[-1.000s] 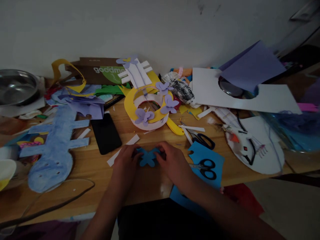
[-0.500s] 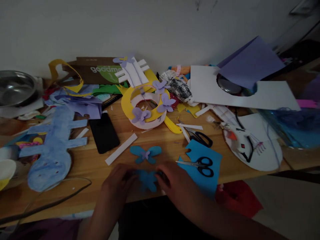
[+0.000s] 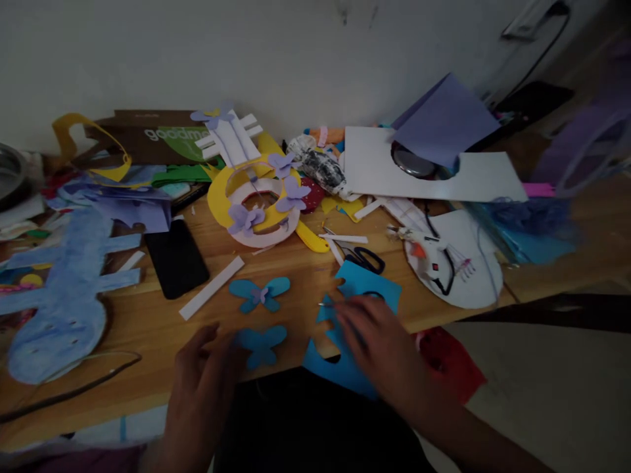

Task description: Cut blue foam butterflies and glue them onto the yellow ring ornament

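Observation:
A plain blue paper butterfly (image 3: 261, 343) lies near the front edge of the wooden table (image 3: 162, 328). My left hand (image 3: 202, 381) rests beside it, fingers loosely spread, fingertips touching its left wing. A second blue butterfly with a small purple centre (image 3: 259, 293) lies just behind. My right hand (image 3: 379, 341) lies over a blue paper sheet (image 3: 345, 368) and over the black-handled scissors (image 3: 345, 305) on it; only the blade tip shows. Its fingers look stretched out but are blurred.
A black phone (image 3: 175, 258), a white paper strip (image 3: 211, 297) and a big blue cut-out shape (image 3: 64, 289) lie to the left. Behind are a yellow-and-white ring with purple butterflies (image 3: 256, 207), a second pair of scissors (image 3: 362, 257), a glue gun (image 3: 434, 259) and white card (image 3: 468, 180).
Both hands have let go of the plain blue butterfly. My right hand has moved right onto the blue sheet and scissors. The view has shifted right.

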`<action>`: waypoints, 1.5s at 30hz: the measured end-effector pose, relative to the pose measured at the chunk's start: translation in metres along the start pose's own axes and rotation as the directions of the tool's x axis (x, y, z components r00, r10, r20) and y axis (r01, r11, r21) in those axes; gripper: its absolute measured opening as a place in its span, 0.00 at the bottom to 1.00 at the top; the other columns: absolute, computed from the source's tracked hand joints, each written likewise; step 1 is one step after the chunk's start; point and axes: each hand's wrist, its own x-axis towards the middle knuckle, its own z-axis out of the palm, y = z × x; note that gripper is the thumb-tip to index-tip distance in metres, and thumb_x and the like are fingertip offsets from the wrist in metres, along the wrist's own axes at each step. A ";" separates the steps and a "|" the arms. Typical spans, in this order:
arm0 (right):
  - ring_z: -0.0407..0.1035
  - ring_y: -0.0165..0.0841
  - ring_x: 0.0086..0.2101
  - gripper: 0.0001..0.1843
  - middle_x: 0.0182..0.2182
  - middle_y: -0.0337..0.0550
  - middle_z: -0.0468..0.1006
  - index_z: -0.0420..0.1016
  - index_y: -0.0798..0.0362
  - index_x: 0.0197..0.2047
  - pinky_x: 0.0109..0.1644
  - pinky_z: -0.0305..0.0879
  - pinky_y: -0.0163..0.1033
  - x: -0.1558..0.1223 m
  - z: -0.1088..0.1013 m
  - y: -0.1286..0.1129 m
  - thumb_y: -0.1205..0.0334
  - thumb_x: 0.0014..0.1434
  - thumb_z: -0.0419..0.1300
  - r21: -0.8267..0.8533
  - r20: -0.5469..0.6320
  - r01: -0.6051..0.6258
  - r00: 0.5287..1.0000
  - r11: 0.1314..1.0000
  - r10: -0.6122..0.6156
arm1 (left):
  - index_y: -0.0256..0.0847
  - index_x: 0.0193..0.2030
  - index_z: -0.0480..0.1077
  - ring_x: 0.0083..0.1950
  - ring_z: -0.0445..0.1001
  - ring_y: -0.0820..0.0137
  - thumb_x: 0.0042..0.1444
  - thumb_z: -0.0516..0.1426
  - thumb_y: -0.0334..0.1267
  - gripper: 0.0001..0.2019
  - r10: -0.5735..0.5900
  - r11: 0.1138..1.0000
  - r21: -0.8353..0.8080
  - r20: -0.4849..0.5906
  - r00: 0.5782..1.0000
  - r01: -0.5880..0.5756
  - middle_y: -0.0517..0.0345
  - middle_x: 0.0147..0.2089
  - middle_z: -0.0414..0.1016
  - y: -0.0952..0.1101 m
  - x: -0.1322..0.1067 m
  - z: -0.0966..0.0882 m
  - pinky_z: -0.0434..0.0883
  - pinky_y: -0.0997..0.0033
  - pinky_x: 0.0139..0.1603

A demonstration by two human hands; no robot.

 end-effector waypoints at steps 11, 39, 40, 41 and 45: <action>0.72 0.45 0.48 0.13 0.47 0.53 0.78 0.77 0.54 0.50 0.54 0.69 0.51 -0.029 -0.025 0.090 0.67 0.64 0.58 -0.199 0.100 -0.045 0.993 0.979 0.066 | 0.40 0.61 0.65 0.62 0.73 0.53 0.66 0.52 0.33 0.17 0.328 0.939 -0.162 0.159 0.931 -0.303 0.39 0.62 0.71 0.132 0.031 0.057 0.74 0.49 0.57; 0.75 0.35 0.38 0.26 0.38 0.41 0.78 0.70 0.49 0.48 0.41 0.74 0.38 -0.097 0.017 0.044 0.54 0.50 0.74 0.904 -0.055 -0.309 0.603 0.297 0.796 | 0.45 0.53 0.64 0.44 0.76 0.63 0.54 0.65 0.41 0.22 -0.095 0.498 -0.729 0.493 0.865 0.470 0.56 0.41 0.76 0.134 0.056 0.073 0.71 0.58 0.49; 0.75 0.34 0.38 0.26 0.39 0.41 0.78 0.70 0.48 0.49 0.42 0.74 0.37 -0.093 0.011 0.043 0.55 0.50 0.74 0.906 -0.086 -0.275 0.625 0.322 0.776 | 0.45 0.58 0.61 0.44 0.76 0.64 0.53 0.66 0.43 0.28 -0.145 0.377 -0.737 0.552 0.821 0.562 0.56 0.42 0.76 0.133 0.059 0.066 0.72 0.61 0.46; 0.74 0.33 0.38 0.25 0.39 0.40 0.77 0.70 0.48 0.49 0.42 0.74 0.36 -0.089 0.005 0.042 0.57 0.50 0.74 0.908 -0.112 -0.239 0.654 0.344 0.749 | 0.45 0.61 0.59 0.44 0.76 0.64 0.51 0.67 0.45 0.32 -0.187 0.235 -0.711 0.635 0.749 0.662 0.56 0.43 0.76 0.133 0.062 0.059 0.73 0.65 0.43; 0.74 0.31 0.35 0.22 0.39 0.39 0.78 0.72 0.47 0.46 0.40 0.73 0.34 -0.068 -0.011 0.046 0.60 0.49 0.74 0.893 -0.132 -0.180 0.771 0.412 0.623 | 0.44 0.55 0.67 0.29 0.68 0.75 0.47 0.71 0.47 0.30 -0.142 -0.005 -0.469 0.874 0.464 0.883 0.67 0.30 0.69 0.131 0.067 0.040 0.66 0.76 0.29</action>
